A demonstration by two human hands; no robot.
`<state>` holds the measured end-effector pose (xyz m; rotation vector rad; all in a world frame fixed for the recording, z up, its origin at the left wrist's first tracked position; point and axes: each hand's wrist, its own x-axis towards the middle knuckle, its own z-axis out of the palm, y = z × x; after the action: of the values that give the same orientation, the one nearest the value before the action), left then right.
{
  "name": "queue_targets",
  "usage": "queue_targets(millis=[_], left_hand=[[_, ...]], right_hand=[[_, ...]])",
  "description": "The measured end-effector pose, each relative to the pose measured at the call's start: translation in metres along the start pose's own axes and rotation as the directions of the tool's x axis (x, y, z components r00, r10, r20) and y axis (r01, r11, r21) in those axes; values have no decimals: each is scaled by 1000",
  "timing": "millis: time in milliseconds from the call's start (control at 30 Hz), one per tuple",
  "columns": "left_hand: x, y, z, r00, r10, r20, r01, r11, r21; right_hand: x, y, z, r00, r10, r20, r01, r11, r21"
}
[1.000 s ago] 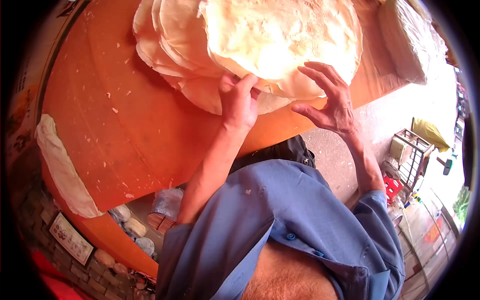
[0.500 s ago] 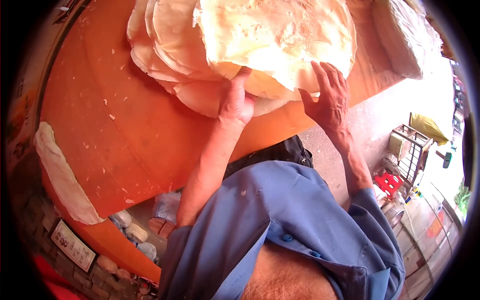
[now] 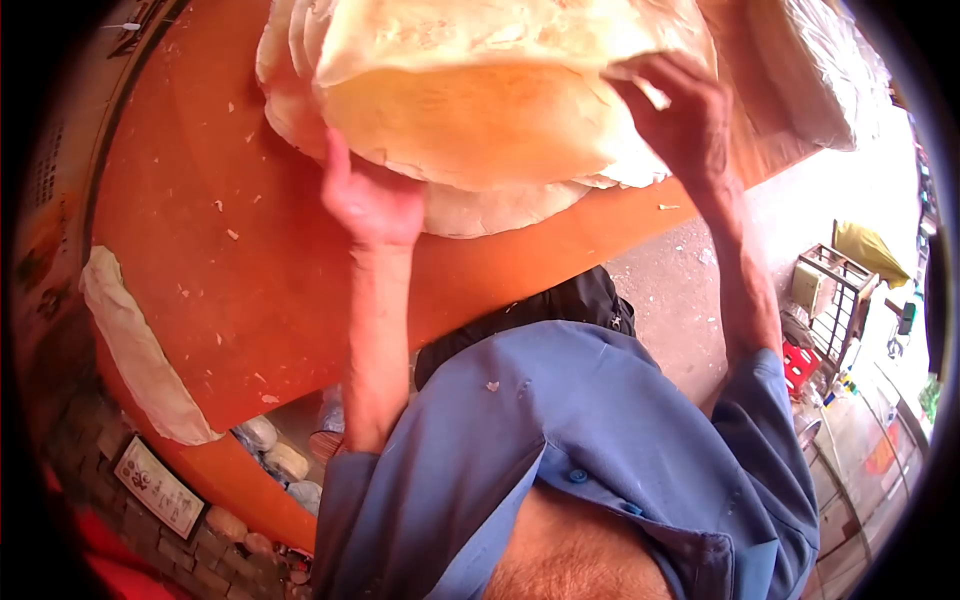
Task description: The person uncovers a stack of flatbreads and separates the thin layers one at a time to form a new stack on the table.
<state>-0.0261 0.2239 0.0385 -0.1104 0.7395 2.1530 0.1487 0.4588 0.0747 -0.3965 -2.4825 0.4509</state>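
A stack of thin, pale round flat sheets, like dough or flatbread [image 3: 500, 210], lies at the far side of the orange table. The top sheet [image 3: 470, 125] has its near part raised, and a glowing orange-tinted surface shows below the lifted edge. My left hand [image 3: 378, 205] is at the near left edge, thumb up along the sheet and fingers hidden beneath it. With bent fingers, my right hand [image 3: 680, 115] pinches the right side of the sheet's edge.
A long pale dough strip [image 3: 145, 345] lies along the table's left edge. At the upper right sits a plastic-wrapped white bundle [image 3: 805, 70]. Crumbs dot the orange tabletop [image 3: 240, 300]. A metal rack [image 3: 835, 300] and red crate [image 3: 798, 370] stand on the floor at right.
My left hand has moved left along the stack's edge. My right hand has moved up and right, from spread fingers to a pinch. The top sheet's near edge has risen.
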Motion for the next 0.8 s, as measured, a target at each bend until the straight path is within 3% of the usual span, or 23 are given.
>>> queue_targets(millis=[33, 100, 200, 233, 300, 333, 400, 433, 467, 533, 567, 633, 667, 700, 733, 767, 800], left_hand=[[-7, -7, -9, 999, -35, 36, 39, 992, -121], [-13, -25, -24, 1000, -5, 25, 6, 999, -39], [-16, -32, -30, 998, 56, -29, -54, 996, 65], [-16, -32, -33, 997, 39, -69, -34, 996, 78], [-12, -32, -39, 994, 18, -111, -9, 996, 86], [-9, -30, -40, 991, 28, -128, -17, 996, 92], [-8, -29, -35, 990, 33, -137, -19, 995, 102], [-9, -30, -29, 997, 49, -57, -46, 997, 61], [-11, -32, -25, 997, 69, 18, -69, 997, 17], [-12, -43, -28, 997, 37, -62, -34, 999, 36], [-11, -47, -33, 990, 15, -141, -7, 999, 52], [-10, -42, -38, 989, 39, -146, -23, 994, 110], [-9, -36, -31, 989, 73, -127, -52, 986, 160], [-8, -31, -29, 988, 108, -108, -84, 974, 213], [-9, -28, -33, 988, 111, -111, -85, 973, 214], [-9, -26, -39, 996, 18, -92, 4, 973, 231], [-10, -27, -43, 994, -77, -73, 93, 964, 251]], right_hand=[[15, -12, -8, 999, 33, -23, -34, 999, -39], [32, -28, -16, 976, -192, -102, 181, 977, -113], [10, -36, -4, 974, -148, 174, 164, 983, -81], [1, -24, 11, 974, -138, 180, 134, 990, 31], [2, -12, 13, 955, 29, 294, -65, 992, 112], [11, -3, 9, 957, 22, 288, -69, 986, 153], [36, 10, -4, 933, 103, 346, -138, 987, 78], [52, 12, -18, 925, 123, 358, -152, 987, 53], [70, 0, -36, 925, 130, 357, -158, 986, 49], [106, -38, -65, 994, 111, 14, -111, 993, -31], [117, -9, -72, 942, 330, 66, -336, 933, 131], [76, -38, -67, 998, 11, 57, 7, 954, -299], [72, -42, -60, 974, -164, 157, 197, 954, -225], [69, -40, -49, 947, -231, 224, 258, 961, -99], [68, -27, -41, 948, -169, 268, 195, 978, -73], [73, -29, -37, 944, -102, 315, 124, 991, -50], [83, -36, -44, 977, 42, 207, -29, 998, -62]])
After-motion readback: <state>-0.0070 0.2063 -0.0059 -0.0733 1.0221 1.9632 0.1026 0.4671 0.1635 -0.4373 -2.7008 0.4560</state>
